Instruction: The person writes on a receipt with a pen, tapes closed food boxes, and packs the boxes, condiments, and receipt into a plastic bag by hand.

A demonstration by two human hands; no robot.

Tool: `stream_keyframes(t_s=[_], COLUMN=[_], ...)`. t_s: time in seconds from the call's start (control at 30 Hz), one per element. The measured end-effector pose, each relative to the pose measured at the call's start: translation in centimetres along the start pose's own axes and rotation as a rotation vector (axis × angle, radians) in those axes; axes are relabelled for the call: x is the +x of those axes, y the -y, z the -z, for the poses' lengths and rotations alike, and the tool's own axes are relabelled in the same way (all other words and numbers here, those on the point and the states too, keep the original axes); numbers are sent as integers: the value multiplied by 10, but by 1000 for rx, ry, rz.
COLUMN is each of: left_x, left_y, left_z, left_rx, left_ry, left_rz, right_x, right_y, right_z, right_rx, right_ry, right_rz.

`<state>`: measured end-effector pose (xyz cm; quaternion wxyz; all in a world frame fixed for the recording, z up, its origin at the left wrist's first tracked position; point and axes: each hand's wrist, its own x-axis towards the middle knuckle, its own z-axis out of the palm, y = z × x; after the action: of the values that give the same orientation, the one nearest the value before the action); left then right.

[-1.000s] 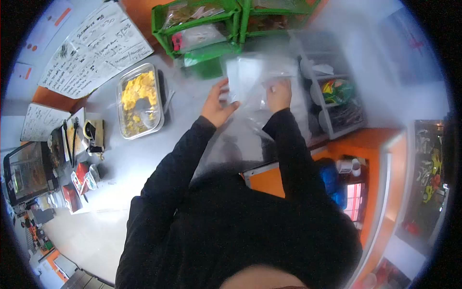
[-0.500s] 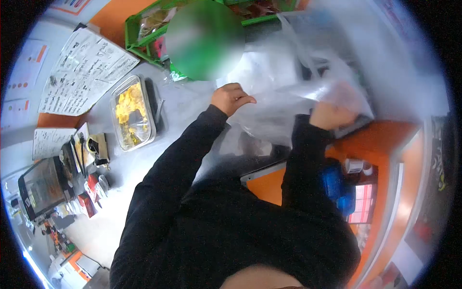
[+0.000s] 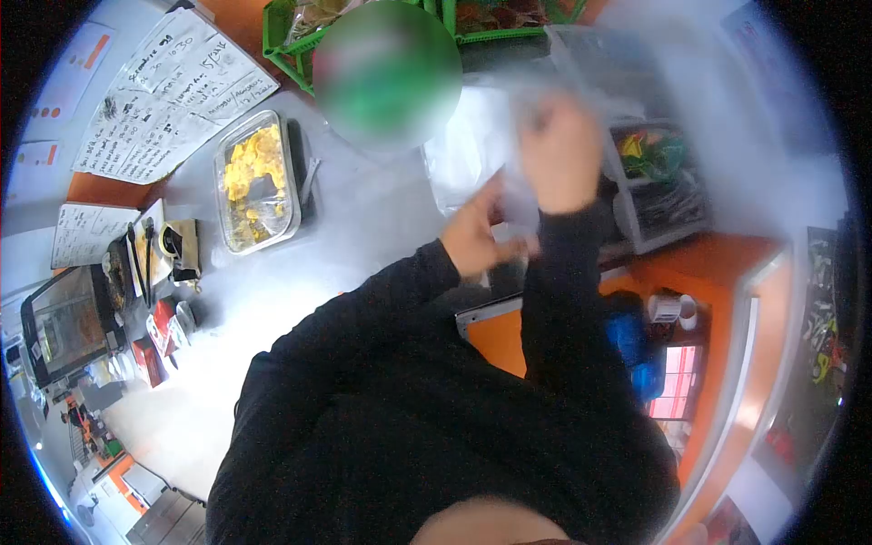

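My left hand [image 3: 481,232] is closed, its fingers and thumb curled round a bunched clear plastic bag [image 3: 518,204]. Just above and to the right, my right hand [image 3: 560,154] is a fist, smeared by motion, at the other end of the gathered plastic. Its fingertips are hard to make out. Behind both hands lies a white sheet or bag [image 3: 459,150] on the grey worktop [image 3: 372,191]. To the right of my right hand stands a clear-walled bin [image 3: 658,173] with colourful packets and dark items inside.
A clear tub of yellow food [image 3: 257,186] sits on the left, beside handwritten sheets [image 3: 173,95]. Green crates [image 3: 504,34] line the back. Tongs [image 3: 148,259], a tape roll [image 3: 171,239] and small red boxes [image 3: 150,359] are further left. Below right is an orange shelf [image 3: 699,263] with blue items.
The clear plastic was stretched wide between my hands and is now bunched. My right hand moved up and left; my left hand moved right and down. The view shifted slightly.
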<state>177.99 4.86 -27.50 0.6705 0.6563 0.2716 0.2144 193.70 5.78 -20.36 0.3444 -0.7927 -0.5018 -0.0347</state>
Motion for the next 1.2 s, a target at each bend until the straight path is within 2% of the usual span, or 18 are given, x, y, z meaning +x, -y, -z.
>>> stream_keyframes(t_s=[0.03, 0.07, 0.17, 0.2, 0.23, 0.3, 0.33, 0.4, 0.5, 0.6, 0.7, 0.73, 0.8, 0.87, 0.97, 1.0, 1.13, 1.2], left_x=[-1, -4, -16, -23, -30, -53, -54, -58, -85, -103, -107, -106, -113, -118, -106, -114, -139, -145], left_y=[0, -2, 6, -2, 1, -7, 3, 10, 15, 31, 54, 48, 46, 45, 4, 19, 49, 69], left_z=[1, 11, 85, 113, 143, 163, 158, 138, 108, 96, 107, 105, 130, 136, 108, 114, 146, 157], left_rx=[-114, -56, -138, -46, -238, -967, -373, -1322, -1381, -666, -424, -456, -712, -904, -1090, -851, -446, -568], left_ry=[-56, -192, -327, -349, -242, -174, -335, -166, 42, -264, -419, -545, -426, -468, -794, -746, -597, -641], left_rz=[182, 154, 175, 259, 320, 219, 49, -42, 28, 107, 175, 192, 210, 188, 82, 68, 233, 224], right_x=[2, 4, 11, 11, 8, 1, -4, -17, -27, -30, -27, -28, -30, -33, -31, -31, -26, -33], right_y=[0, 1, -18, -25, -26, -15, -14, -11, -10, -20, -20, -18, -12, -4, 0, -2, 13, 32], right_z=[-6, -11, -20, -25, -29, -41, -54, -77, -90, -95, -100, -101, -105, -115, -126, -128, -121, -115], right_rx=[-22, -44, 75, 155, 236, 346, 362, 377, 240, 158, 100, 133, 202, 200, 168, 148, 165, 250], right_ry=[-9, -20, 75, 131, 193, 264, 288, 305, 296, 278, 266, 285, 324, 293, 291, 300, 379, 116], right_rz=[-2, -2, 38, 43, 47, 26, -24, -124, -158, -150, -64, -36, 20, 34, 51, 54, -40, 206])
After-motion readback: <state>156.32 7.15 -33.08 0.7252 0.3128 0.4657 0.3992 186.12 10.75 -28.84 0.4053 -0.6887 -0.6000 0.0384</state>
